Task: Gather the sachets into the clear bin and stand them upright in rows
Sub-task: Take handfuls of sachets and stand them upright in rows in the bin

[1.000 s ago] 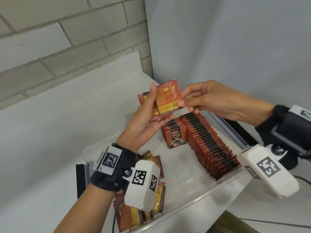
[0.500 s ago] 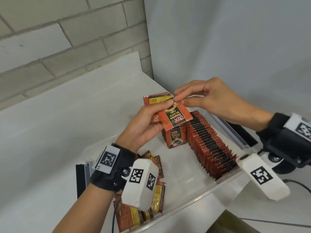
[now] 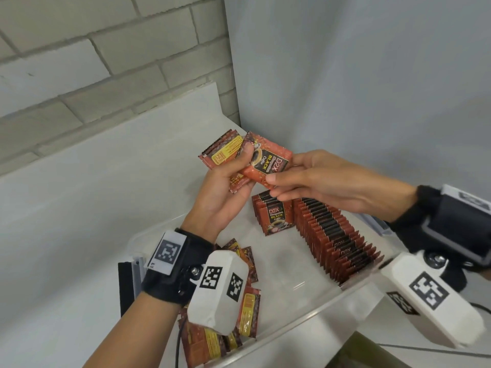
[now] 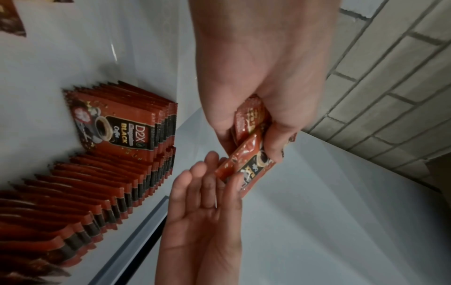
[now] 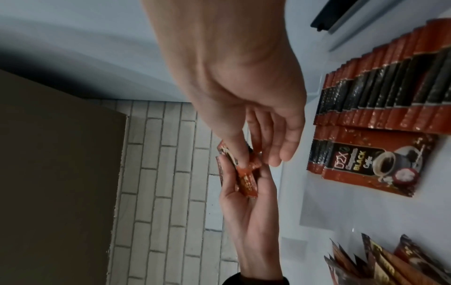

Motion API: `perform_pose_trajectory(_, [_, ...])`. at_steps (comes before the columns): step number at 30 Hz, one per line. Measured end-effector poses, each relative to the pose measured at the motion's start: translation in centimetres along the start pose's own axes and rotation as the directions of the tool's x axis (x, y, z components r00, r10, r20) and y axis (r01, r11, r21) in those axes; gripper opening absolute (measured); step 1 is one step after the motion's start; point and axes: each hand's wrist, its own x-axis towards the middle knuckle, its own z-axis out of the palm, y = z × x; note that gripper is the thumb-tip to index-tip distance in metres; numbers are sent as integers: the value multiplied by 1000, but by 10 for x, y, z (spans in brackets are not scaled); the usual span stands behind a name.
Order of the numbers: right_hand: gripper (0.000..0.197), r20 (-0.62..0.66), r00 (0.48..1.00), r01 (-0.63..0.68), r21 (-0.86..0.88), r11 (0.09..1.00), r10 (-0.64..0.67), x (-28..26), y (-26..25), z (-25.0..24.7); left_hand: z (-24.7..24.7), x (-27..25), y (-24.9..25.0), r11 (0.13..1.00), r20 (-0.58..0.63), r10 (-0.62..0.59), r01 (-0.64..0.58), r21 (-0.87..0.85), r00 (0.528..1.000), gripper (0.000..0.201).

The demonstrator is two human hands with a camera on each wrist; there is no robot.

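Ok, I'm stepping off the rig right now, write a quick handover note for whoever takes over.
Left hand: grips a small stack of sachets above the clear bin.
Right hand: pinches the front sachet, printed face up, at its corner; the left thumb also lies on it.
Done: one long upright row along the bin's right side, and a short second row begun at the far end beside it.
Left: stand the held sachets in the short row, then gather the loose sachets lying in the bin's near left corner and stand them too.
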Motion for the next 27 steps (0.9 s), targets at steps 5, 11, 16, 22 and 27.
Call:
perform_pose_trajectory(5, [6, -24, 1000, 10, 89, 996, -7, 1, -1, 0, -2, 1, 0, 1000, -9, 9, -9, -16, 1000, 11])
perform_pose_trajectory(11, [11, -12, 996, 84, -86, 993, -85, -3, -2, -13, -2, 1, 4, 1000, -32, 5, -6, -20, 999, 8])
perform_pose_trajectory(16, [7, 79, 993, 122, -642, 757, -93, -7, 1, -21, -1, 0, 4, 997, -97, 34, -40, -60, 995, 17])
perform_pose_trajectory(22, [9, 128, 979, 183, -901, 392, -161, 4, 2, -4, 0, 1, 3, 999, -84, 22, -26, -45, 996, 19])
perform_pose_trajectory(27, [9, 198, 969, 232, -937, 262, -149, 12, 2, 8, -1, 0, 4, 999, -97, 8, -12, -42, 995, 18])
